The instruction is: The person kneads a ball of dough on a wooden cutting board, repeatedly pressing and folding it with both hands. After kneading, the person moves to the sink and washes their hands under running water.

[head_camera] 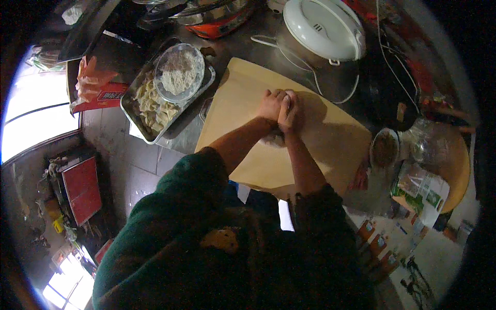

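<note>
On a pale board [248, 100] in front of me lies a whitish lump, probably dough [274, 140], mostly hidden below my hands and wrists. My left hand [271, 105] and my right hand [291, 112] are pressed together over it, their fingers meeting at the upper end. Whether either hand grips the lump cannot be told. To the left, a metal tray [130, 123] holds many pale folded pieces that look like dumplings [155, 112]. A clear round bowl of white flour [179, 75] rests on the tray's upper right part.
Beyond the board stands a white-lidded appliance [319, 29] with a white cord [350, 93] near the board's far edge. A bowl with brownish contents [384, 147] and a green-and-white package [420, 190] sit to the right. A red box [110, 97] is left of the tray.
</note>
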The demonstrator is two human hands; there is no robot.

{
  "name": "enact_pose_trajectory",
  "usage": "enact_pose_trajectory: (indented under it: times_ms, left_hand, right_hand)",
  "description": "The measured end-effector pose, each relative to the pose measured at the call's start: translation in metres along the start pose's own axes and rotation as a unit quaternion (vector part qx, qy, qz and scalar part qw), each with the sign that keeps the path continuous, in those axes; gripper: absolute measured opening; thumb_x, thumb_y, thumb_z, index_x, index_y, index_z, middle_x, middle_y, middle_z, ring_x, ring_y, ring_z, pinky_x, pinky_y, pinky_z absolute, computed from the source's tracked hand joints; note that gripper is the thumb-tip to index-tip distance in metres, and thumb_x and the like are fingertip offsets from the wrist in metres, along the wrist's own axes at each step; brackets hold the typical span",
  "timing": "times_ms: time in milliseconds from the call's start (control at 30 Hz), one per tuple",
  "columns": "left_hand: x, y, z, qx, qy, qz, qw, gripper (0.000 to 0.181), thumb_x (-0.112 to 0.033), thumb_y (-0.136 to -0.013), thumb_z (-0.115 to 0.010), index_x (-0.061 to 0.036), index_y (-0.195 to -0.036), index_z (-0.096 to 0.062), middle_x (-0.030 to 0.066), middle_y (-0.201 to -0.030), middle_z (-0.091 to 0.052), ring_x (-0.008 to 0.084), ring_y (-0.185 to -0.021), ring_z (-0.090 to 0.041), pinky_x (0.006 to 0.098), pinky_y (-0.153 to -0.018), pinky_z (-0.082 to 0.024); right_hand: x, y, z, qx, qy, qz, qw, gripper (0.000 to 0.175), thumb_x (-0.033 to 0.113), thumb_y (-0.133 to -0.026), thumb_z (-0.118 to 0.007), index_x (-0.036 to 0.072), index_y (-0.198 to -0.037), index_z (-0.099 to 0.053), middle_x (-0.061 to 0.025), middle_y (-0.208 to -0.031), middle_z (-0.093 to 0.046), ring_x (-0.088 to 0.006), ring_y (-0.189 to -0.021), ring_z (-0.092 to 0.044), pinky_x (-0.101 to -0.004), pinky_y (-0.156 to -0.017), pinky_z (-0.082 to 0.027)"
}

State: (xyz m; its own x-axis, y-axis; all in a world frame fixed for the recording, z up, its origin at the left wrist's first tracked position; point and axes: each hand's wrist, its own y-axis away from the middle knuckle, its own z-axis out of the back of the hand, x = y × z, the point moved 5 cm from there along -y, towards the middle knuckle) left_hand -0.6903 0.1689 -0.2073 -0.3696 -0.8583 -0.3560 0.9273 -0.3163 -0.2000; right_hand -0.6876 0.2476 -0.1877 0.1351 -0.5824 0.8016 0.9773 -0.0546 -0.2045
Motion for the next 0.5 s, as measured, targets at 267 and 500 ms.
enact_pose_trajectory:
  times_ms: [267,500]
  left_hand:
    - [-0.038,0.032,0.04,0.285,0.096,0.116,0.946,0.033,-0.032,-0.076,-0.059,-0.0067,-0.097,-0.062,0.0122,-0.1,-0.062,0.0294,-0.1,-0.056,0.0394,-0.079,-0.046]
    - [-0.076,0.127,0.064,0.034,0.03,-0.003,0.999,0.043,-0.025,-0.076,-0.054,-0.0014,-0.112,-0.05,0.0139,-0.113,-0.053,0.03,-0.106,-0.048,0.0409,-0.086,-0.039]
  right_hand:
    - [-0.025,0.043,0.006,0.074,-0.083,-0.277,0.955,0.055,0.043,-0.093,-0.033,-0.004,-0.1,-0.06,-0.0243,-0.101,-0.062,-0.0421,-0.091,-0.058,-0.0451,-0.076,-0.045]
    - [0.038,0.132,0.033,0.031,0.135,-0.093,0.986,0.044,0.037,-0.087,-0.05,0.0,-0.111,-0.053,-0.0217,-0.11,-0.054,-0.0348,-0.099,-0.051,-0.0437,-0.084,-0.042]
